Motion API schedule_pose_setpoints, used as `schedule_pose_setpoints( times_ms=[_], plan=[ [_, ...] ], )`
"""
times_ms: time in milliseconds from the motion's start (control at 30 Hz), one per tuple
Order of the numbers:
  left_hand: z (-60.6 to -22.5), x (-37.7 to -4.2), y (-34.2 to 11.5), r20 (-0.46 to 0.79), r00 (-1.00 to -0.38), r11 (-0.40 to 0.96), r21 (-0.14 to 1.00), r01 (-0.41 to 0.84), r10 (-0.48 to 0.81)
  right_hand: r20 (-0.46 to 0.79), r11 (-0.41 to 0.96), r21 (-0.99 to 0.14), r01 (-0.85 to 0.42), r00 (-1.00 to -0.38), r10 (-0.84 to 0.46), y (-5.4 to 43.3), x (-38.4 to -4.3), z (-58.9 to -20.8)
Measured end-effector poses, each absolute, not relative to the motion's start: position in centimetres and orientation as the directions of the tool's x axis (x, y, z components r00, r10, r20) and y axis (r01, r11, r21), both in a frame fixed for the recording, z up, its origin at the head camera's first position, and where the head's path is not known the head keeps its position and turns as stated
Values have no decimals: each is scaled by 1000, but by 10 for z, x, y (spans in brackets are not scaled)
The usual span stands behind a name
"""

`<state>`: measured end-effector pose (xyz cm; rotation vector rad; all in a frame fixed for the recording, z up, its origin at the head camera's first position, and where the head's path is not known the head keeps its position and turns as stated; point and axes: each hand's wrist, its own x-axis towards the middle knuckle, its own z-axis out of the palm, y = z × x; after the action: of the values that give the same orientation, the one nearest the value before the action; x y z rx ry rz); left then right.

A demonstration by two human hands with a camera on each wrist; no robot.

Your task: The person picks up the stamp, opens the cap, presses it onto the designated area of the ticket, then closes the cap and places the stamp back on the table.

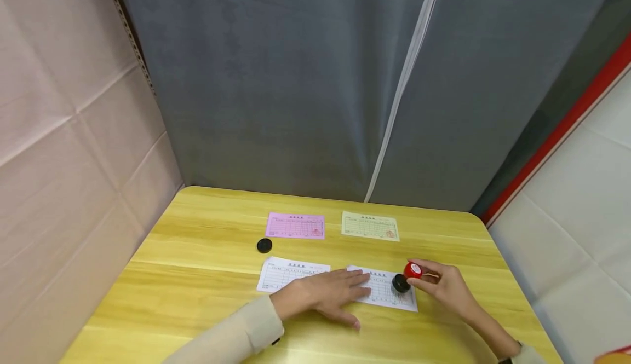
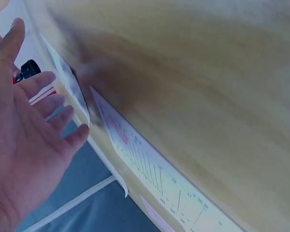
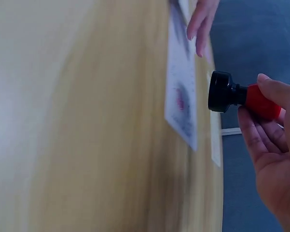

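My right hand grips a round stamp by its red handle, with the thumb on one side and the fingers on the other. The stamp's black base is held above the right-hand white printed slip, apart from it. On that slip a red imprint shows under the stamp in the right wrist view. My left hand lies palm down with fingers spread, fingertips over the left end of the same slip. It holds nothing in the left wrist view.
Another white slip lies left, partly behind the left hand. Farther back are a pink slip and a pale yellow slip, each with a red imprint. A black round lid sits beside the pink slip. A grey curtain hangs behind the wooden table.
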<state>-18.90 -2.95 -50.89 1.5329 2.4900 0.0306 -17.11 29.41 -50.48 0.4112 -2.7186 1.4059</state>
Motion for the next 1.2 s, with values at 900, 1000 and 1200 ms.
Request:
schedule_pose_setpoints(
  times_ms=[900, 1000, 1200],
  plan=[
    [-496, -241, -159, 182, -706, 630, 340, 698, 685, -13, 265, -964, 22, -999, 35, 286, -210, -513],
    [-498, -246, -175, 175, -768, 668, 400, 627, 616, -27, 167, -985, 32, -999, 33, 283, -214, -518],
    [-504, -255, -207, 135, -833, 691, 496, 526, 537, -62, -52, -997, 60, -997, 35, 273, -221, -525]
  ],
)
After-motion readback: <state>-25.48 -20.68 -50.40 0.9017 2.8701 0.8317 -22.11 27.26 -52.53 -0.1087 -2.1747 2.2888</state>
